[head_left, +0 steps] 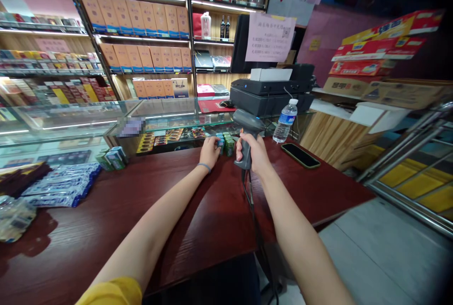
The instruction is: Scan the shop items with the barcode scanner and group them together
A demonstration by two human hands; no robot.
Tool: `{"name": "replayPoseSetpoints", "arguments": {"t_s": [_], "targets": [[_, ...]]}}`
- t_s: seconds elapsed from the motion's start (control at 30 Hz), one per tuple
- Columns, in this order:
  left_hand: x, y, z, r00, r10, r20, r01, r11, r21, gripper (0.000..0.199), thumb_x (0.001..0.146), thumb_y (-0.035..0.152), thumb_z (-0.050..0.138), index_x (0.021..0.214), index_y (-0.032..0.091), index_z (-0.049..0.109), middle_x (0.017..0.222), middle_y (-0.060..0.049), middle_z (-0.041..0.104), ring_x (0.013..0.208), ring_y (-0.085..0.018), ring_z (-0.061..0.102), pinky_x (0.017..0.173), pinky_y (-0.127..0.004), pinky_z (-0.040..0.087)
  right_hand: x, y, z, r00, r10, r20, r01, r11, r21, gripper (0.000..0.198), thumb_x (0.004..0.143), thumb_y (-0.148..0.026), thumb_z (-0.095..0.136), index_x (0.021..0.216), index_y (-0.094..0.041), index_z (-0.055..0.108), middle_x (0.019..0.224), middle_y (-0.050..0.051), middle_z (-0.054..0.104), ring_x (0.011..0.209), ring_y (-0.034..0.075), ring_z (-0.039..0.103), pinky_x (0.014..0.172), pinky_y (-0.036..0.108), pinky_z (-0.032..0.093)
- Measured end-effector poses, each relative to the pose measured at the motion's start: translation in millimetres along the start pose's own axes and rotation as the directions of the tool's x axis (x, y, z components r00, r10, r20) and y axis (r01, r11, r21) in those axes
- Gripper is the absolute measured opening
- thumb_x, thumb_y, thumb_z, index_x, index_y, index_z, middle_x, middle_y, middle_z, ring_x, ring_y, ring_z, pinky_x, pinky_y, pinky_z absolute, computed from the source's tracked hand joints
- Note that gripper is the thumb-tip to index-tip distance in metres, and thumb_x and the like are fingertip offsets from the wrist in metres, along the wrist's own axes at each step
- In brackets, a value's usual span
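Observation:
My right hand (255, 152) is wrapped round the handle of a dark grey barcode scanner (244, 152), whose cable hangs down over the table's front edge. The scanner's head is raised above the table. To its left, my left hand (210, 152), with a band at the wrist, has its fingers closed at a small blue-green pack (221, 143). The fingertips are partly hidden. Right beside it stand similar green packs (229, 145), close under the scanner. Another group of small green and blue packs (115, 158) stands farther left on the dark red table (170, 192).
Blue-and-white packets (63, 185) and a clear wrapped item (16, 218) lie at the left. A water bottle (285, 123) and a phone (300, 155) are at the right. Behind are a glass display case (166, 107), a black till unit (262, 97) and stocked shelves. A metal rail (410, 187) stands right.

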State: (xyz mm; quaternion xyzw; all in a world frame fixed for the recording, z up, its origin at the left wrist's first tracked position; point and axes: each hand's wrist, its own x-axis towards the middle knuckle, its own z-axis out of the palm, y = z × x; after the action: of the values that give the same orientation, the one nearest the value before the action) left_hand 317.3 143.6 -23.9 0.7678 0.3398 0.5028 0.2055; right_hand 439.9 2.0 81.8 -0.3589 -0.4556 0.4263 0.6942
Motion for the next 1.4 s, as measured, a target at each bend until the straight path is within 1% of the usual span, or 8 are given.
{"name": "replayPoseSetpoints", "arguments": {"t_s": [0.4, 0.6, 0.7, 0.8, 0.9, 1.03, 1.27, 1.4], "targets": [[1.4, 1.4, 4.7, 1.000, 0.015, -0.023, -0.015, 1.000, 0.010, 0.036, 0.076, 0.000, 0.058, 0.105, 0.021, 0.059, 0.103, -0.007, 0.053, 0.091, -0.018, 0.057, 0.085, -0.035, 0.054, 0.1, -0.7, 0.1, 1.000, 0.012, 0.002, -0.012, 1.000, 0.005, 0.021, 0.080, -0.038, 0.066, 0.085, -0.024, 0.051, 0.052, -0.008, 0.056, 0.033, 0.010, 0.048, 0.032, 0.021, 0.041], [1.4, 2.9, 5.8, 0.999, -0.006, -0.042, 0.006, 1.000, 0.002, 0.046, 0.074, 0.000, 0.061, 0.116, 0.020, 0.056, 0.106, -0.008, 0.054, 0.094, -0.020, 0.057, 0.085, -0.036, 0.055, 0.5, 0.2, -0.4, 1.000, 0.012, 0.004, -0.012, 1.000, 0.010, 0.021, 0.080, -0.038, 0.066, 0.084, -0.024, 0.051, 0.052, -0.008, 0.056, 0.033, 0.011, 0.048, 0.032, 0.022, 0.042], [2.4, 4.4, 2.0, 0.999, -0.003, -0.047, 0.003, 1.000, -0.001, 0.050, 0.074, 0.002, 0.065, 0.120, 0.019, 0.055, 0.108, -0.009, 0.054, 0.097, -0.021, 0.057, 0.085, -0.037, 0.055, 0.1, 1.3, -0.6, 1.000, 0.003, 0.012, -0.003, 1.000, 0.006, 0.021, 0.081, -0.038, 0.066, 0.081, -0.024, 0.050, 0.053, -0.007, 0.056, 0.033, 0.010, 0.049, 0.033, 0.022, 0.042], [4.4, 5.7, -9.0, 0.999, 0.001, -0.045, -0.001, 1.000, -0.011, 0.053, 0.073, 0.005, 0.067, 0.122, 0.020, 0.055, 0.106, -0.009, 0.055, 0.098, -0.021, 0.058, 0.084, -0.036, 0.056, -0.1, 2.1, 0.2, 1.000, 0.019, 0.011, -0.019, 1.000, 0.002, 0.020, 0.080, -0.038, 0.066, 0.084, -0.024, 0.051, 0.053, -0.008, 0.057, 0.033, 0.010, 0.049, 0.033, 0.021, 0.041], [5.1, 8.5, -29.8, 0.999, 0.001, -0.041, -0.002, 0.999, -0.032, 0.052, 0.075, 0.008, 0.068, 0.124, 0.021, 0.055, 0.107, -0.008, 0.055, 0.096, -0.020, 0.059, 0.078, -0.034, 0.058, 0.1, 2.0, 1.7, 0.999, 0.034, 0.001, -0.034, 0.999, -0.005, 0.022, 0.078, -0.037, 0.067, 0.086, -0.024, 0.051, 0.052, -0.008, 0.057, 0.033, 0.011, 0.049, 0.033, 0.022, 0.042], [-0.6, 15.2, -73.1, 0.999, 0.003, -0.046, -0.004, 1.000, -0.020, 0.043, 0.079, 0.012, 0.069, 0.120, 0.019, 0.058, 0.105, -0.008, 0.059, 0.094, -0.019, 0.061, 0.075, -0.032, 0.058, -3.0, 0.6, 5.6, 0.998, 0.045, 0.050, -0.044, 0.999, -0.019, 0.021, 0.079, -0.038, 0.067, 0.088, -0.024, 0.054, 0.052, -0.008, 0.057, 0.034, 0.011, 0.050, 0.035, 0.023, 0.043], [-29.5, 11.1, -173.5, 0.991, 0.063, -0.122, -0.043, 0.986, 0.160, 0.030, 0.083, 0.017, 0.066, 0.112, 0.020, 0.062, 0.105, -0.007, 0.060, 0.094, -0.018, 0.062, 0.073, -0.029, 0.058, -20.0, 1.7, 26.9, 0.984, 0.089, 0.153, -0.082, 0.995, -0.052, 0.016, 0.082, -0.034, 0.067, 0.089, -0.023, 0.057, 0.053, -0.007, 0.057, 0.034, 0.012, 0.049, 0.035, 0.023, 0.040], [-50.3, -4.0, -233.2, 0.978, 0.025, -0.205, 0.027, 0.968, 0.249, 0.025, 0.085, 0.020, 0.064, 0.110, 0.020, 0.063, 0.107, -0.007, 0.060, 0.090, -0.017, 0.063, 0.075, -0.029, 0.058, -31.5, 4.4, 41.7, 0.964, 0.162, 0.212, -0.141, 0.984, -0.111, 0.018, 0.082, -0.035, 0.067, 0.089, -0.022, 0.057, 0.053, -0.006, 0.057, 0.035, 0.012, 0.049, 0.036, 0.024, 0.040]]}}
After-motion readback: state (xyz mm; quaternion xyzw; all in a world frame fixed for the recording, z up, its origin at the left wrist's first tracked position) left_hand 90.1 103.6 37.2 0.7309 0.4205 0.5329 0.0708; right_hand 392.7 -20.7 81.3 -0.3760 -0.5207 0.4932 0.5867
